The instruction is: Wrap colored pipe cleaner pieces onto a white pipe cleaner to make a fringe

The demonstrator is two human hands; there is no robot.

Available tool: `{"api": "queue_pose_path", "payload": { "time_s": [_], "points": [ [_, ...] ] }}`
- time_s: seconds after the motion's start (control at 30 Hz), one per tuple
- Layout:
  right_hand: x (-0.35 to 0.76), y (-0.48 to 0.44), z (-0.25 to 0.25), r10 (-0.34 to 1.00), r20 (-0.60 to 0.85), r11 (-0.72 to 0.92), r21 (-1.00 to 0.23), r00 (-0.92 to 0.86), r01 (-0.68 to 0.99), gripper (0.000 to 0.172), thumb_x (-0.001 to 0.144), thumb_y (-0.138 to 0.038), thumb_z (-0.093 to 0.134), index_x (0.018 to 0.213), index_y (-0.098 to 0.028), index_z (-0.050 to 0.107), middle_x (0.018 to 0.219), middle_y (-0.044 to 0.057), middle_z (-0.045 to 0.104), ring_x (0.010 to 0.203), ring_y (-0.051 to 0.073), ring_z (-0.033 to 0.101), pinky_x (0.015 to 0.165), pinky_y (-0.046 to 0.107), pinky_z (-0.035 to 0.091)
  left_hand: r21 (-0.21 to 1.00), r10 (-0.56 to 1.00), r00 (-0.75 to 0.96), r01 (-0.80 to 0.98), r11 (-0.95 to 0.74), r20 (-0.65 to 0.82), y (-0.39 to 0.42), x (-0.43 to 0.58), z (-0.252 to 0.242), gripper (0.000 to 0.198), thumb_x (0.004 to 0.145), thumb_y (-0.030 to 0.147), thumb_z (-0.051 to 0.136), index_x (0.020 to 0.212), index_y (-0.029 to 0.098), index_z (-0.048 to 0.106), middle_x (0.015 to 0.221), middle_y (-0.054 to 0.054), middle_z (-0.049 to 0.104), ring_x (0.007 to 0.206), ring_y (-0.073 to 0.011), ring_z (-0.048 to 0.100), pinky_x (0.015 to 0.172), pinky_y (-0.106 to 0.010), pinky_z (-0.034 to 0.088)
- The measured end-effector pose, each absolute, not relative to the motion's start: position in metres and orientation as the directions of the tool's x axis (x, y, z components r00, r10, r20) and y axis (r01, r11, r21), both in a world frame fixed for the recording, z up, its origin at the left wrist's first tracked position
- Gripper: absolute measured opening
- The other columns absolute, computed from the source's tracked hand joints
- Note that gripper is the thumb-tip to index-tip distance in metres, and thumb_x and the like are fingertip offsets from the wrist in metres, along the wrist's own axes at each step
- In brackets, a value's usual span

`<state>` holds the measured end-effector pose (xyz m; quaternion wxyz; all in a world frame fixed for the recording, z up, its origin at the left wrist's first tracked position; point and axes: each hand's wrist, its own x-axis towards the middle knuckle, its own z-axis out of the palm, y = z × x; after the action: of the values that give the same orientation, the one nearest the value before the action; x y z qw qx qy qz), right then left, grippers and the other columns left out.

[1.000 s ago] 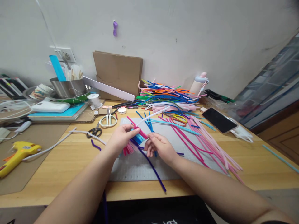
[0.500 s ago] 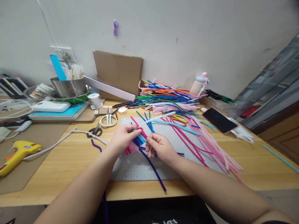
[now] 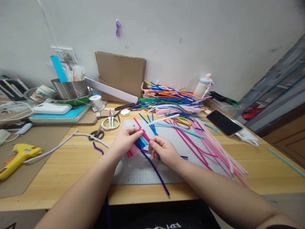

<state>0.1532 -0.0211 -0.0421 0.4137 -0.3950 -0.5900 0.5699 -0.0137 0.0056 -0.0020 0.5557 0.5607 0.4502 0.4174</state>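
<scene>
My left hand (image 3: pixel 127 138) is closed around a bundle of pipe cleaners (image 3: pixel 143 140) in light blue, dark blue and pink, with thumb and index finger pinching its top. A white pipe cleaner (image 3: pixel 162 119) sticks out from that pinch to the upper right. My right hand (image 3: pixel 163 150) is closed at the bundle's right side, its thumb and index finger pinching the end of a deep pink pipe cleaner (image 3: pixel 147 136). Purple pipe cleaners (image 3: pixel 157 175) trail below the hands. Blue ones (image 3: pixel 152 123) lie behind the bundle on the grey cutting mat (image 3: pixel 133 171).
Pink pipe cleaners (image 3: pixel 214 143) spread over the mat's right side. A colourful heap (image 3: pixel 171 98) lies by the wall. White-handled scissors (image 3: pixel 111 123), black scissors (image 3: pixel 97 135) and a yellow glue gun (image 3: pixel 20 159) are to the left. A phone (image 3: pixel 224 122) lies right.
</scene>
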Motion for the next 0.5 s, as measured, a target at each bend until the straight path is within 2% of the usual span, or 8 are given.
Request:
{"api": "queue_pose_path", "payload": {
  "time_s": [0.17,0.27,0.4,0.5],
  "points": [
    [0.155,-0.02,-0.043,0.928,0.021,0.032,-0.999,-0.371,0.024,0.027,0.084,-0.041,0.044,0.074,-0.016,0.048,0.06,-0.001,0.057,0.041,0.007,0.052,0.038,0.017,0.035,0.998,0.972,0.233,0.05,0.027,-0.038,0.006,-0.014,-0.001,0.025,0.065,0.037,0.067,0.074,0.013,0.063,0.062,-0.001,0.064,0.053,-0.0107,0.057,0.054,-0.023,0.047],
    [0.158,-0.018,-0.038,0.946,0.053,0.061,-0.998,-0.32,0.014,0.026,0.084,-0.041,0.043,0.082,-0.016,0.051,0.063,-0.001,0.056,0.042,0.006,0.048,0.038,0.016,0.033,0.995,0.963,0.261,0.085,0.048,-0.068,0.003,-0.015,0.003,0.027,0.066,0.039,0.065,0.074,0.013,0.063,0.063,-0.002,0.064,0.051,-0.0109,0.057,0.051,-0.022,0.047],
    [0.16,-0.019,-0.028,0.946,0.091,0.089,-0.996,-0.312,-0.02,0.027,0.077,-0.038,0.056,0.096,-0.018,0.052,0.065,-0.004,0.051,0.048,0.006,0.045,0.041,0.017,0.034,0.949,0.89,0.411,0.309,0.067,-0.197,-0.005,-0.014,0.008,0.031,0.07,0.042,0.059,0.079,0.013,0.063,0.055,-0.001,0.061,0.037,-0.0088,0.051,0.035,-0.017,0.039],
    [0.16,-0.022,-0.024,0.954,0.054,0.045,-0.998,-0.294,-0.036,0.023,0.076,-0.038,0.058,0.085,-0.018,0.053,0.057,-0.005,0.048,0.046,0.006,0.043,0.041,0.017,0.032,0.915,0.853,0.48,0.404,-0.008,-0.205,-0.011,-0.012,0.009,0.031,0.071,0.043,0.057,0.079,0.013,0.063,0.055,0.0,0.058,0.035,-0.0075,0.049,0.032,-0.016,0.035]
  ]
}}
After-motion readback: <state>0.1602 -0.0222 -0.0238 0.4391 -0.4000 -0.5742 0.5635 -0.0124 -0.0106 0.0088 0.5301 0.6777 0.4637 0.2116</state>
